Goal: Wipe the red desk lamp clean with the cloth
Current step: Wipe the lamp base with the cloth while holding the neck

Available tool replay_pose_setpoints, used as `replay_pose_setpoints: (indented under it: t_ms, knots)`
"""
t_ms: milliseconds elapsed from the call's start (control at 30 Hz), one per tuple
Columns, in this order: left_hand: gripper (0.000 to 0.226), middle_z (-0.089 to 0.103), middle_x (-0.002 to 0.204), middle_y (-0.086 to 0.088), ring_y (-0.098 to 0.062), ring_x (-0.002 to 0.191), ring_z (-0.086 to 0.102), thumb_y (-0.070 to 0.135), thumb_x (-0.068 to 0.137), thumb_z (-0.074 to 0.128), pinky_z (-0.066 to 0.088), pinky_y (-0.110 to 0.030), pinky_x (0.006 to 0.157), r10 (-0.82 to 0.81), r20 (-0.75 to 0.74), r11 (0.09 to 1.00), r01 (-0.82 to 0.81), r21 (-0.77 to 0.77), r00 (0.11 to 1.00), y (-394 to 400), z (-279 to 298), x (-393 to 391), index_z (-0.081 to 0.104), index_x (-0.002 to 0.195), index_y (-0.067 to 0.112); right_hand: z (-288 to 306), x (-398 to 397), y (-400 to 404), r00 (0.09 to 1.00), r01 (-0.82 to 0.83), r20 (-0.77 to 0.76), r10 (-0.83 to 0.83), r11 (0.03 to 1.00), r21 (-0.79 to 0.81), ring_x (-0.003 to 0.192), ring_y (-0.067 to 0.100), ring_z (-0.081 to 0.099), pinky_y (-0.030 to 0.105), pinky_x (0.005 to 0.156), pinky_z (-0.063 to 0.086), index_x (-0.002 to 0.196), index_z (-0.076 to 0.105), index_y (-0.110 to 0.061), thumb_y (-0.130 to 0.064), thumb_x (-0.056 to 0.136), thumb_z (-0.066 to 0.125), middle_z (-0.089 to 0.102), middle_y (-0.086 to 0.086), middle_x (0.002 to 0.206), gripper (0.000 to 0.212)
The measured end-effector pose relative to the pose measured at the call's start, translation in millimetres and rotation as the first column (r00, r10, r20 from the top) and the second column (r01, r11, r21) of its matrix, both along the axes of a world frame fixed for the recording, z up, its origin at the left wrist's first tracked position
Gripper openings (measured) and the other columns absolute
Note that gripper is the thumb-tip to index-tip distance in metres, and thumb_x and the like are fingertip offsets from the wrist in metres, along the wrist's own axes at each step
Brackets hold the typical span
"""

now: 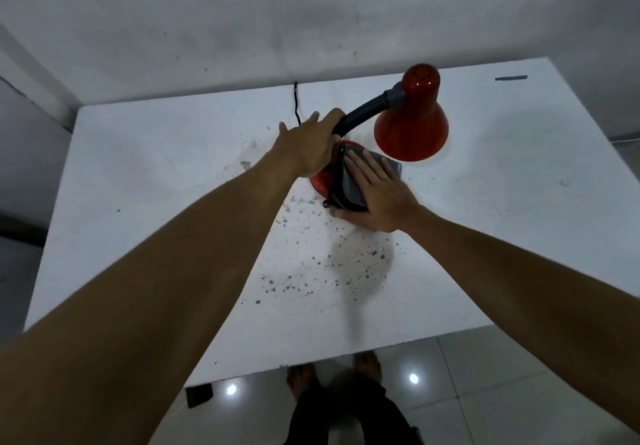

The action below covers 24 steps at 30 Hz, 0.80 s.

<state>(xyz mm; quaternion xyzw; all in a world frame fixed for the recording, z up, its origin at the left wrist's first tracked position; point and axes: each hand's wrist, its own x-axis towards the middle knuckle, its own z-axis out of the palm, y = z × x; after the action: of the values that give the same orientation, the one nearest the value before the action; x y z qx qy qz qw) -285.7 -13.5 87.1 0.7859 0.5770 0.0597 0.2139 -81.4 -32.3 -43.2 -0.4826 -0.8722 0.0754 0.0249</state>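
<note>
- 2 hands at work on the red desk lamp (410, 122), which stands mid-tabletop (519, 167), its shade tilted down to my right.
- My left hand (311, 146) is clenched around the foot of the black flexible neck (363, 112), steadying it.
- My right hand (379, 195) lies flat and released, pressing the grey cloth (349, 188) onto the round base (320, 181).
- Unwiped red shows just left of the cloth, so I judge the next stroke runs that way, toward my left hand.

L hand (313, 144) grips lamp neck (360, 115); R hand (377, 195) presses cloth (349, 188).
</note>
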Motion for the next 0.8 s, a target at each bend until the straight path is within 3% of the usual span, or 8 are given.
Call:
replay_pose_setpoints:
  t_ms: [233, 400, 567, 667, 800]
  knots:
    - [0.026, 0.049, 0.100, -0.002, -0.039, 0.133, 0.043, 0.018, 0.103, 0.031, 0.020, -0.069, 0.110, -0.009, 0.037, 1.000, 0.010, -0.010, 0.999, -2, 2, 0, 0.038, 0.128, 0.019, 6, -21, 42, 0.999, 0.016, 0.044, -0.014, 0.999, -0.043, 0.160, 0.034, 0.005, 0.049, 0.130, 0.005, 0.163, 0.007, -0.008, -0.099, 0.072, 0.037, 0.008, 0.014, 0.173, 0.132]
    - [0.027, 0.050, 0.100, -0.002, -0.040, 0.133, 0.043, 0.019, 0.104, 0.030, 0.021, -0.069, 0.110, 0.007, 0.040, 1.000, -0.007, -0.003, 0.999, -2, 1, 2, 0.038, 0.129, 0.020, 4, -31, 36, 0.996, -0.033, 0.080, 0.035, 0.999, -0.024, 0.160, 0.035, -0.001, 0.055, 0.129, 0.001, 0.163, 0.007, -0.006, -0.096, 0.079, 0.027, 0.007, 0.013, 0.173, 0.125]
    - [0.027, 0.058, 0.123, -0.016, -0.040, 0.129, 0.047, 0.023, 0.105, 0.030, 0.021, -0.068, 0.111, 0.027, 0.023, 1.000, -0.027, -0.001, 0.999, -1, 1, 2, 0.036, 0.131, 0.022, -6, -17, 4, 0.999, -0.044, -0.012, 0.044, 0.998, 0.035, 0.160, 0.033, -0.001, 0.056, 0.129, 0.006, 0.165, 0.007, -0.010, -0.086, 0.090, 0.035, 0.007, 0.007, 0.173, 0.110]
    - [0.027, 0.058, 0.122, -0.016, -0.041, 0.127, 0.049, 0.024, 0.105, 0.031, 0.022, -0.068, 0.111, 0.020, 0.025, 1.000, -0.020, 0.002, 0.999, 0, 0, 1, 0.037, 0.131, 0.022, -10, -3, -7, 0.997, -0.075, -0.012, 0.076, 0.995, 0.067, 0.161, 0.030, 0.000, 0.054, 0.130, 0.005, 0.165, 0.008, -0.012, -0.084, 0.092, 0.032, 0.008, 0.005, 0.173, 0.105]
    - [0.025, 0.059, 0.121, -0.014, -0.041, 0.128, 0.048, 0.023, 0.105, 0.032, 0.022, -0.068, 0.110, 0.001, 0.023, 1.000, 0.000, -0.006, 1.000, -1, 2, -2, 0.038, 0.129, 0.022, -10, 13, 4, 0.998, -0.058, -0.015, 0.058, 0.998, -0.011, 0.160, 0.025, -0.007, 0.053, 0.130, 0.005, 0.165, -0.002, -0.015, -0.083, 0.093, 0.031, -0.003, 0.004, 0.174, 0.105]
